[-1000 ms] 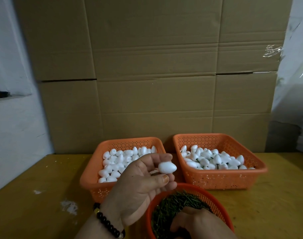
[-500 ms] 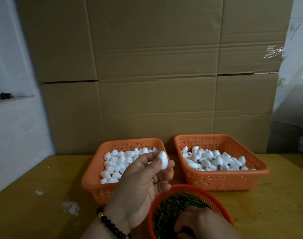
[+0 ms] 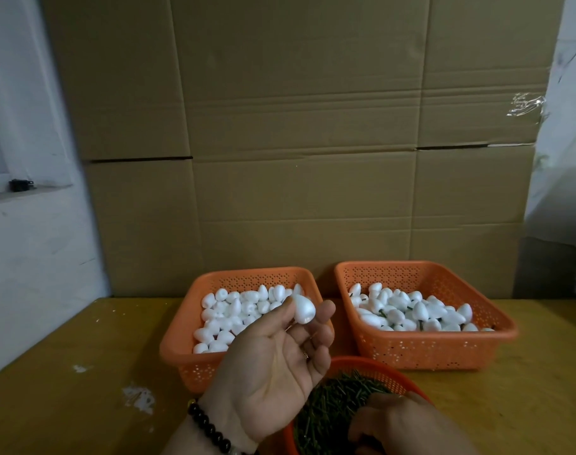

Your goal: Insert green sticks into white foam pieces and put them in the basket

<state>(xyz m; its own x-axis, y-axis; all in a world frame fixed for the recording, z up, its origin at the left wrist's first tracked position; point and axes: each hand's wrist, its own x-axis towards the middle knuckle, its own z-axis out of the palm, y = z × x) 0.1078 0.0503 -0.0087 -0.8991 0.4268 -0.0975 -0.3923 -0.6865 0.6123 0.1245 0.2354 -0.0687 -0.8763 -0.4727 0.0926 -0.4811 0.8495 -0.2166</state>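
**Risks at the stick-picking stage**

White teardrop-shaped foam piece [image 3: 303, 309] pinched between thumb and fingertips of left hand [image 3: 273, 366], palm up, raised in front of left orange perforated plastic basket [image 3: 178, 348] of plain foam pieces. Right hand [image 3: 408, 425] curled down among short green sticks [image 3: 332, 399] in round orange basket [image 3: 395, 372]; whether a stick is gripped, not discernible. Right orange perforated basket [image 3: 503, 326] holding finished pieces, green stems showing. Likely faults: light pinch letting smooth foam slip; several sticks lifted at once from tangled heap; off-axis push splitting or piercing soft foam; finished piece dropped into wrong basket.
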